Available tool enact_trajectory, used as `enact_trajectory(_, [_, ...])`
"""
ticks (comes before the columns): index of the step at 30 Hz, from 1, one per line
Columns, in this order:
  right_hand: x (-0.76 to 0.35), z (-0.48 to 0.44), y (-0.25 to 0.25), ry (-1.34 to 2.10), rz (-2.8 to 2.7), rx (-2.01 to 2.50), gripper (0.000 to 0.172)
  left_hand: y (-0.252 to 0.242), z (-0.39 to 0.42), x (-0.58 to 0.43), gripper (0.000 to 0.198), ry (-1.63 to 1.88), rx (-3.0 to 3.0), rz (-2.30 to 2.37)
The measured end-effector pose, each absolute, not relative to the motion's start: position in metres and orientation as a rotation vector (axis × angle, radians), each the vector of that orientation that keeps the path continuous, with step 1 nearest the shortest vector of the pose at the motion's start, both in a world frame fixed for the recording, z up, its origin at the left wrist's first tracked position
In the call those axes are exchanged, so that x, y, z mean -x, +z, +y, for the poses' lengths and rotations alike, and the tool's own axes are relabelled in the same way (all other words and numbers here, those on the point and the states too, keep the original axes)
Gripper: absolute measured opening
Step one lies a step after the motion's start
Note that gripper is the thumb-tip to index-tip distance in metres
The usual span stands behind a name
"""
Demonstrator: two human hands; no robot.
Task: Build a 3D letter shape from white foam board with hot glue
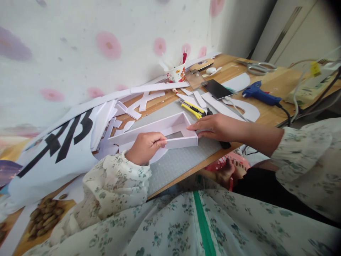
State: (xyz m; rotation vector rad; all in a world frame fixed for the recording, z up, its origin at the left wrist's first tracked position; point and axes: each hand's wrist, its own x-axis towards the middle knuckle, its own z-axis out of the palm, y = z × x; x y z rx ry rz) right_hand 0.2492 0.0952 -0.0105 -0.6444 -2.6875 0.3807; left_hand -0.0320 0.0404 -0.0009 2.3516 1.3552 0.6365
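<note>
Floral cloth (165,220) of the person's clothing, with a green strip (204,224) down it, is nearest, on the near side of the white frame (160,127). This frame of thin boards set on edge is over a grey mat (183,160) on the bench (287,76); its near wall is partly hidden by the left hand (147,144). That hand is closed on the frame's near wall, thumb against the board. The right hand (218,127) holds the frame's right end, its straight fingers reaching over the wall and its thumb just outside the corner.

Just beyond the frame's right end lies a yellow cutter (191,110), near white strips (198,99). Farther beyond the frame are a dark phone (218,89) and a paper cup (176,74). Well to the frame's right lies a blue glue gun (262,95), with metal scissors (252,65) farther beyond. Left of the frame are white scraps (132,111) and a white sheet (80,156) with bold black marks. Brown lumps (46,217), too blurred to name, lie in a heap on the frame's near left side, well apart from it.
</note>
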Motion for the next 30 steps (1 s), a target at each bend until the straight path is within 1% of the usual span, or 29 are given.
enact_trajectory(11, [-0.248,0.095,-0.010,0.367,-2.694,0.637,0.034,-0.003,0.039,0.034,0.020,0.643,-2.478,1.317])
enact_trajectory(19, [-0.253,0.095,-0.010,0.485,-2.723,0.605,0.041,-0.007,0.040,0.037,0.018,0.578,-2.628,1.269])
enact_trajectory(30, [-0.251,0.093,-0.006,0.516,-2.705,0.672,0.038,-0.013,0.041,0.034,0.019,0.599,-2.710,1.301])
